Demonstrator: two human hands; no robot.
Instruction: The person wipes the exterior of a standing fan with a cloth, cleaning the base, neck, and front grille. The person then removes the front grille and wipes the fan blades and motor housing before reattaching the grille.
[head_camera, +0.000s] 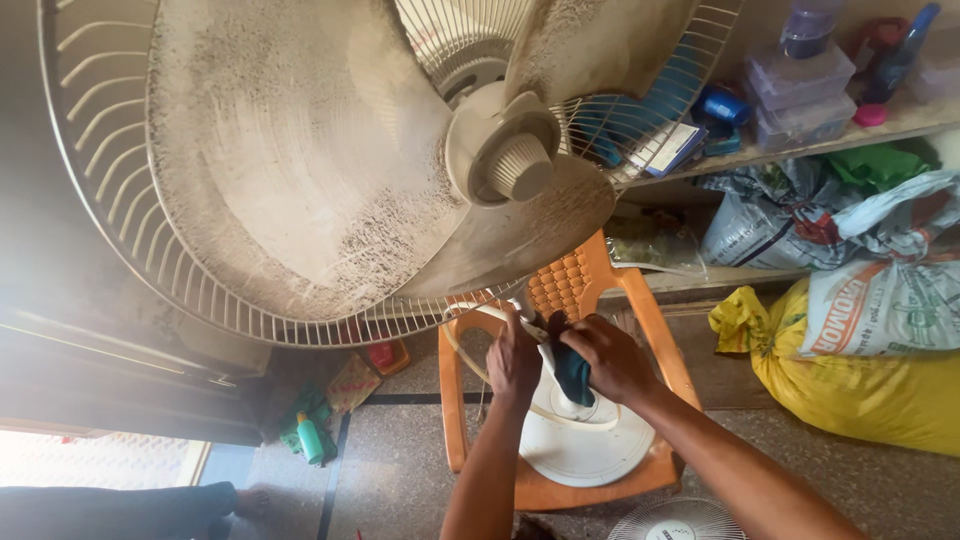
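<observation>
Both hands are closed around parts of one big, dusty fan. The right hand (612, 358) squeezes a dark blue cloth (572, 372) and presses it on the white fan pole (549, 352). The left hand (513, 360) grips the same pole just beside the cloth, near the bottom of the wire cage (130, 225).

One fan is here, tipped toward the camera. It has three wide blades (300, 170), all grey with dust, and one round cap (520, 165) in the middle. One round white base (585, 450) rests on one orange plastic chair (580, 290). One loose wire grille (680, 520) lies on the floor at the bottom edge.

Both arms reach forward from the bottom of the picture. They come close together, so the two hands almost touch. The knuckles face up.

On the right sit one yellow sack (870, 390) and some printed bags (880, 300). A few clear plastic boxes (800, 95) stand stacked on a shelf (900, 125) above them. One small green bottle (310, 440) lies on the floor to the left.
</observation>
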